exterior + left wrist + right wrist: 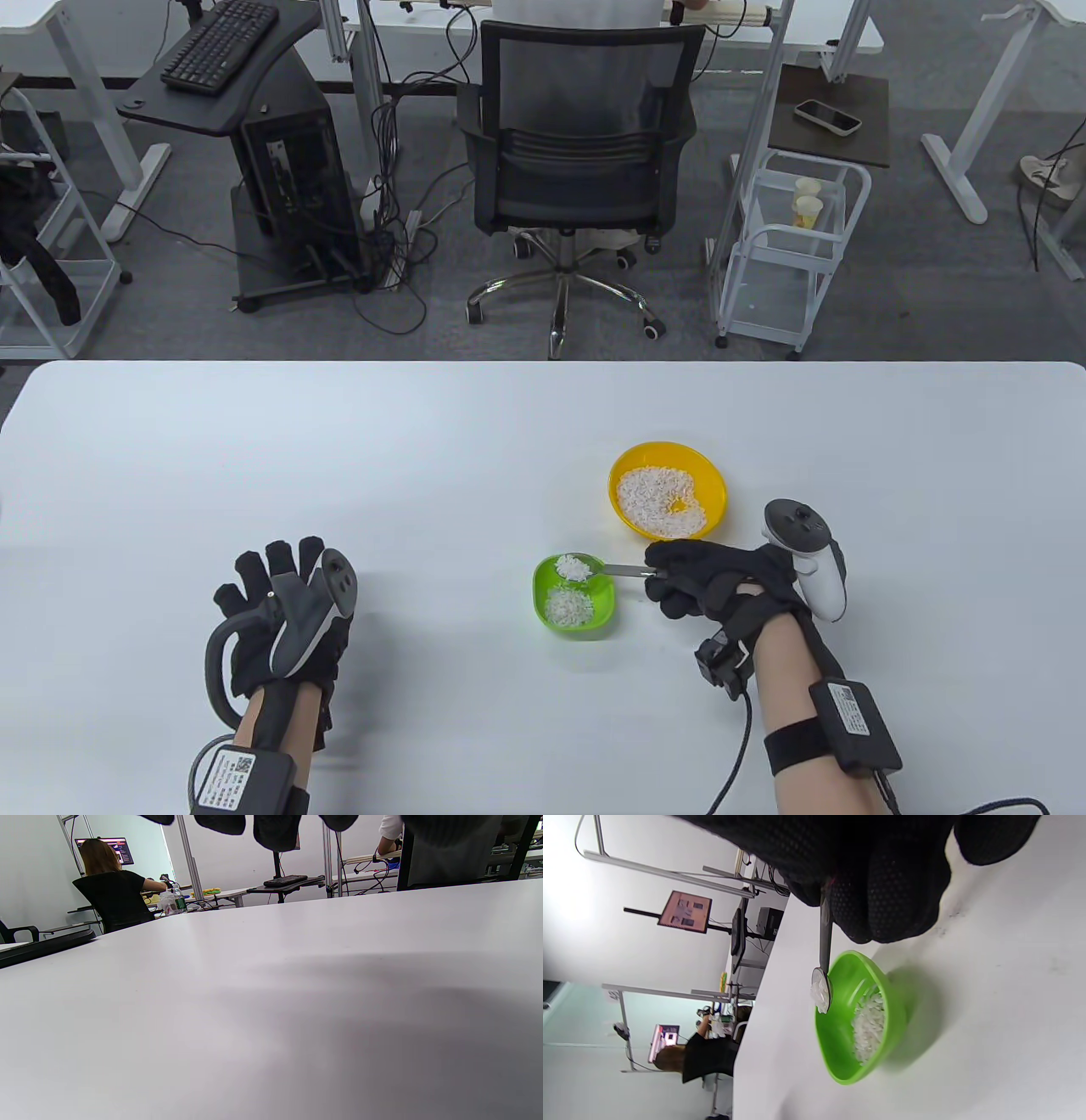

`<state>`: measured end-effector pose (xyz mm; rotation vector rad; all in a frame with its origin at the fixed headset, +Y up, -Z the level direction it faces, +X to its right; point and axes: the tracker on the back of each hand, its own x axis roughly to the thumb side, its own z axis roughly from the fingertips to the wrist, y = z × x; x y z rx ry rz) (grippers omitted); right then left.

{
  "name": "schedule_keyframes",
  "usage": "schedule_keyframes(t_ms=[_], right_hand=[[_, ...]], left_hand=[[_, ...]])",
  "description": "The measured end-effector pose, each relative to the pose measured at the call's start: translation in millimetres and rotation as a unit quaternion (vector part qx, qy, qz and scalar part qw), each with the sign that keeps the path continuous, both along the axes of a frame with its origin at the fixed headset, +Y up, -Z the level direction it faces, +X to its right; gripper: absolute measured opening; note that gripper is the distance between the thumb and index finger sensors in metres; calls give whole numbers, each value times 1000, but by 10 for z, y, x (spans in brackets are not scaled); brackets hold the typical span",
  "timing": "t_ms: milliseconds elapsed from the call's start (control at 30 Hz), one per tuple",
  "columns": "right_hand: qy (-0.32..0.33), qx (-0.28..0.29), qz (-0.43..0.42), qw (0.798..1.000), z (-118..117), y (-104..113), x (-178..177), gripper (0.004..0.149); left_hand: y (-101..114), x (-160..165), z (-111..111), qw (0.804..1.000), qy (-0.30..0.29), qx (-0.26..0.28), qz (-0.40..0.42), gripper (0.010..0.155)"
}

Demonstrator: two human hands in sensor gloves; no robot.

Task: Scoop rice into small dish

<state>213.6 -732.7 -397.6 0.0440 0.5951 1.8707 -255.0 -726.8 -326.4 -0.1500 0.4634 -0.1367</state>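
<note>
A yellow bowl holds white rice, right of the table's centre. A small green dish with some rice in it stands just in front and to the left of it; it also shows in the right wrist view. My right hand grips a metal spoon by its handle. The spoon's bowl, heaped with rice, hovers over the dish's far rim, as the right wrist view shows. My left hand rests flat on the table at the left, fingers spread, holding nothing.
The white table reaches its far edge beyond the bowls. Behind it stand a black office chair, a computer stand and a white trolley. In the left wrist view only bare tabletop lies ahead.
</note>
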Motion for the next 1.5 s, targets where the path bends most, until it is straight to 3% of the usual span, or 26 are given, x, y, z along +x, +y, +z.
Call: schedule_keyframes(t_ms=[300, 700, 900, 1100, 1167, 1333, 1500], right_hand=[[12, 52, 68, 996, 16, 84, -116, 44], [-5, 90, 84, 992, 19, 134, -97, 41], [-15, 121, 42, 992, 47, 281, -53, 41], [-84, 149, -49, 984, 74, 398, 147, 42], [-143, 140, -67, 977, 91, 392, 249, 42], [-210, 127, -102, 964, 86, 301, 412, 43], [-250, 118, -47, 960, 77, 207, 498, 44]], left_hand=[[1, -8, 4, 1000, 1, -1, -1, 72], [-1, 2, -1, 1000, 2, -1, -2, 72], [-4, 4, -4, 1000, 1, -1, -2, 72], [-6, 4, -4, 1000, 2, -1, -2, 72], [-6, 5, -3, 1000, 2, -2, -3, 72], [-6, 3, -1, 1000, 3, -3, -4, 72], [-6, 4, -1, 1000, 5, -3, -2, 72]])
